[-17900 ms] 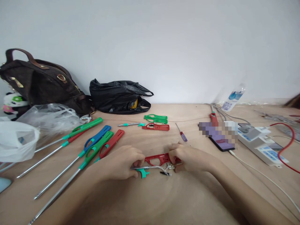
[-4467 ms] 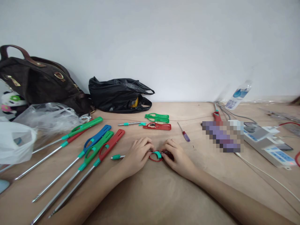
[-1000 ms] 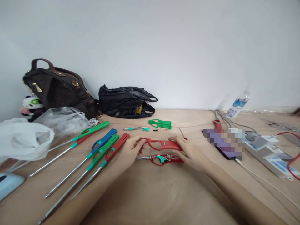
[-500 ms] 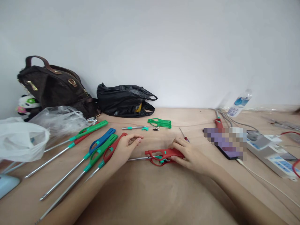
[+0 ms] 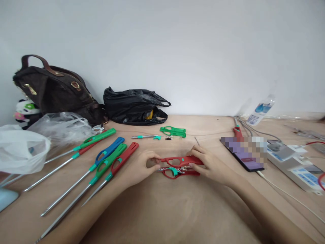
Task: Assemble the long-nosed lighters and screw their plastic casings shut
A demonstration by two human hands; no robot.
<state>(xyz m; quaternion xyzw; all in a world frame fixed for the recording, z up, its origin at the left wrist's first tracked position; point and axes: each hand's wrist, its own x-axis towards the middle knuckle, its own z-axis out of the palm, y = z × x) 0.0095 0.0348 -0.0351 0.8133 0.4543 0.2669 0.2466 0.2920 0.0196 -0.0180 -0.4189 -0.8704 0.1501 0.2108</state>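
Observation:
My left hand (image 5: 146, 164) pinches the narrow left end of a red lighter casing half (image 5: 177, 160), and my right hand (image 5: 207, 164) holds its wide right end. The upper half is raised along the far edge of the lower red casing half (image 5: 175, 175), apart from it along the near side. Inside the lower half show a teal trigger (image 5: 174, 171), thin wires and metal parts. The lighter's metal tube is mostly hidden by my left fingers. Behind my right hand lies a screwdriver (image 5: 197, 141), its handle covered.
Several long-necked lighters (image 5: 104, 164) lie to the left, near plastic bags (image 5: 22, 145). Behind are a green opened casing (image 5: 174, 131), loose lighter parts (image 5: 157, 137), a black bag (image 5: 134, 105) and a backpack (image 5: 58, 91). At right are a phone (image 5: 242, 154) and power strip (image 5: 297, 173).
My left hand has moved right, from hovering open to pinching the casing's left end. The upper red half has lifted and tipped back, so more of the inner parts shows.

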